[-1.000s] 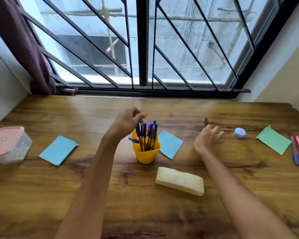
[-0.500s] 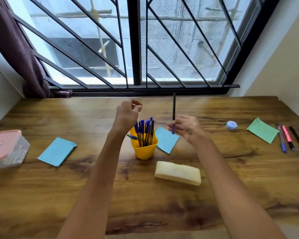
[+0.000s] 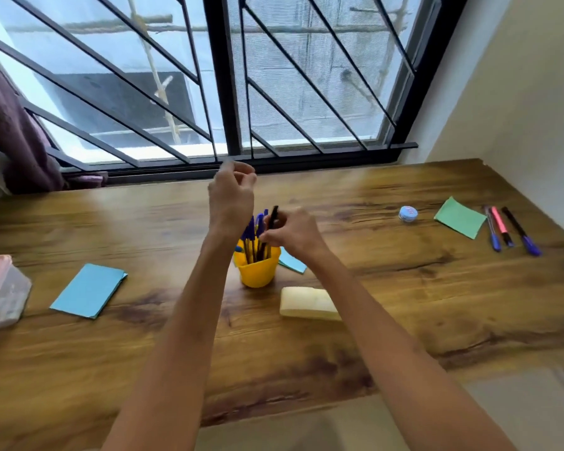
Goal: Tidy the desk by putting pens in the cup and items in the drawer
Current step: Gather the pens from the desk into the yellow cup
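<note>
right hand (image 3: 295, 234) pinches black pen (image 3: 273, 218), near upright, tip down over yellow cup (image 3: 258, 271) directly below | left hand (image 3: 232, 198) hovers above and behind cup, fingers loosely curled, holding nothing | loose pens (image 3: 510, 231) lie far right, nearer right hand
</note>
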The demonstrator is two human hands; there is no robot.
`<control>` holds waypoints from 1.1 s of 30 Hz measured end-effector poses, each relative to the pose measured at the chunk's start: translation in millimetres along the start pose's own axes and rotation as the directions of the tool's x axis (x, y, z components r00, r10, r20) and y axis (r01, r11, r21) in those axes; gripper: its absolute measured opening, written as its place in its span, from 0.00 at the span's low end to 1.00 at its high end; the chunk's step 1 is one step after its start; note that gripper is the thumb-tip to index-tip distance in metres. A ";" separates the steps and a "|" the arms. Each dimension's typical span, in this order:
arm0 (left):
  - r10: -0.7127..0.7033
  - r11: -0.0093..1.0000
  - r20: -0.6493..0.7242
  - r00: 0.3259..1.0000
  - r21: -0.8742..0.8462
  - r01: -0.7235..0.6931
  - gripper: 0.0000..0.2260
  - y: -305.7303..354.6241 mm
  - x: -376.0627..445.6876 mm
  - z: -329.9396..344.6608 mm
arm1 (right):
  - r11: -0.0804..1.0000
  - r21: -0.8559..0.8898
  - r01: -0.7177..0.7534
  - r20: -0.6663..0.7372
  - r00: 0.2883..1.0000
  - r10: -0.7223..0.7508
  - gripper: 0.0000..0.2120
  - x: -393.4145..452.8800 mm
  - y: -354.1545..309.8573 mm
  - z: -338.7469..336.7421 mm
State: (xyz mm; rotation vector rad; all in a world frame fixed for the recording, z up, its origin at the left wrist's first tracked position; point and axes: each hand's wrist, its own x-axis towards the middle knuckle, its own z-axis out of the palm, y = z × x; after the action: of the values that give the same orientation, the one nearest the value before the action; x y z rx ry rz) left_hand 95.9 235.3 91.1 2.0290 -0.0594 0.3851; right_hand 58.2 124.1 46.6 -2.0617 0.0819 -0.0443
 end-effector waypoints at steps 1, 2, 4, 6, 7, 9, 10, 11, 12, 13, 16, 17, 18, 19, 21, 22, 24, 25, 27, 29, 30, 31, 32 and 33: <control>0.014 1.000 -0.056 0.998 0.029 -0.012 0.06 4.7 -0.2 3.5 | 0.998 -0.046 0.036 -0.003 0.999 -0.036 0.11 -0.2 -1.9 -2.9; 0.032 0.998 -0.113 0.993 0.058 -0.026 0.07 9.2 0.4 8.7 | 0.996 -0.070 0.053 -0.010 0.999 -0.053 0.15 -0.1 -2.7 -7.6; 0.076 0.994 -0.193 0.978 0.096 -0.058 0.08 23.9 0.5 23.3 | 0.998 -0.038 0.047 -0.062 0.997 -0.049 0.23 -0.3 1.3 -24.1; 0.115 0.993 -0.194 0.974 0.061 -0.105 0.07 45.8 -2.9 47.9 | 1.000 0.022 0.007 -0.171 0.985 -0.003 0.21 -0.8 16.8 -53.6; 0.135 0.991 -0.168 0.976 0.017 -0.134 0.07 58.3 -6.2 64.1 | 0.999 0.045 -0.022 -0.234 0.972 0.032 0.18 -1.1 29.4 -72.9; 0.160 0.984 -0.095 0.982 -0.064 -0.167 0.06 82.1 -16.9 101.3 | 0.994 0.086 -0.072 -0.353 0.931 0.098 0.11 -5.4 57.5 -113.4; 0.171 0.980 -0.052 0.984 -0.092 -0.175 0.06 93.6 -23.7 123.5 | 0.991 0.095 -0.099 -0.407 0.904 0.129 0.08 -7.9 73.4 -136.5; 0.183 0.976 -0.007 0.983 -0.117 -0.183 0.06 105.4 -32.1 147.8 | 0.986 0.092 -0.137 -0.458 0.874 0.164 0.06 -11.0 89.7 -160.8; 0.192 0.973 0.042 0.980 -0.142 -0.185 0.06 114.7 -40.4 172.7 | 0.981 0.084 -0.175 -0.503 0.843 0.193 0.05 -13.2 107.4 -184.7; 0.195 0.971 0.099 0.976 -0.159 -0.178 0.06 121.9 -48.2 195.4 | 0.974 0.077 -0.211 -0.542 0.812 0.219 0.04 -15.4 122.7 -205.3; 0.167 0.978 0.304 0.938 -0.172 -0.119 0.07 139.6 -74.2 274.1 | 0.943 0.073 -0.324 -0.631 0.717 0.295 0.05 -18.2 172.9 -269.4; 0.147 0.981 0.369 0.918 -0.170 -0.089 0.06 143.9 -82.8 299.8 | 0.929 0.078 -0.361 -0.653 0.686 0.321 0.05 -19.0 187.6 -288.8; 0.118 0.986 0.429 0.896 -0.157 -0.055 0.06 145.8 -90.4 321.4 | 0.918 0.083 -0.388 -0.666 0.664 0.340 0.06 -21.1 198.4 -304.4; 0.086 0.991 0.482 0.872 -0.131 -0.026 0.06 149.3 -97.7 343.4 | 0.904 0.087 -0.419 -0.674 0.644 0.363 0.06 -23.3 209.3 -321.8; 0.029 0.998 0.563 0.826 -0.056 0.003 0.07 154.4 -108.7 382.8 | 0.877 0.097 -0.471 -0.684 0.609 0.402 0.06 -24.7 230.6 -353.3; 0.006 1.000 0.595 0.804 -0.010 0.001 0.07 156.2 -112.7 399.5 | 0.866 0.104 -0.489 -0.688 0.593 0.418 0.05 -24.2 240.3 -367.0; -0.036 0.996 0.627 0.778 0.087 -0.024 0.09 157.7 -118.1 424.8 | 0.839 0.101 -0.535 -0.698 0.562 0.443 0.05 -21.4 256.7 -387.1; -0.061 0.990 0.629 0.775 0.136 -0.033 0.09 158.9 -120.8 435.4 | 0.821 0.080 -0.565 -0.703 0.552 0.449 0.07 -19.9 263.0 -395.5; -0.108 0.972 0.619 0.778 0.230 -0.048 0.09 160.5 -125.8 451.4 | 0.785 0.039 -0.619 -0.700 0.544 0.463 0.09 -16.4 272.9 -406.9; -0.138 0.948 0.602 0.787 0.310 -0.071 0.08 160.7 -130.8 463.9 | 0.764 0.025 -0.645 -0.658 0.565 0.498 0.10 -9.6 283.3 -412.4; -0.146 0.936 0.596 0.790 0.342 -0.086 0.07 159.8 -132.9 470.8 | 0.762 0.025 -0.647 -0.636 0.578 0.511 0.10 -4.8 288.6 -413.1; -0.147 0.924 0.591 0.793 0.369 -0.103 0.07 159.4 -134.2 476.7 | 0.758 0.017 -0.652 -0.620 0.588 0.520 0.11 0.3 292.5 -412.9; -0.143 0.912 0.591 0.794 0.391 -0.127 0.06 158.6 -134.2 482.5 | 0.751 0.002 -0.660 -0.605 0.598 0.527 0.12 5.7 296.3 -412.4; -0.138 0.900 0.593 0.793 0.410 -0.150 0.06 158.5 -133.7 485.8 | 0.745 -0.021 -0.667 -0.596 0.606 0.526 0.12 10.0 298.1 -411.1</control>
State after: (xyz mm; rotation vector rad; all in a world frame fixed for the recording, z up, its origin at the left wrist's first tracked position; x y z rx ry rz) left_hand 55.5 -279.7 -18.7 2.5337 -0.4153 -0.3133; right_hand 29.0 -378.3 -21.8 -2.0924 1.2166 -0.2286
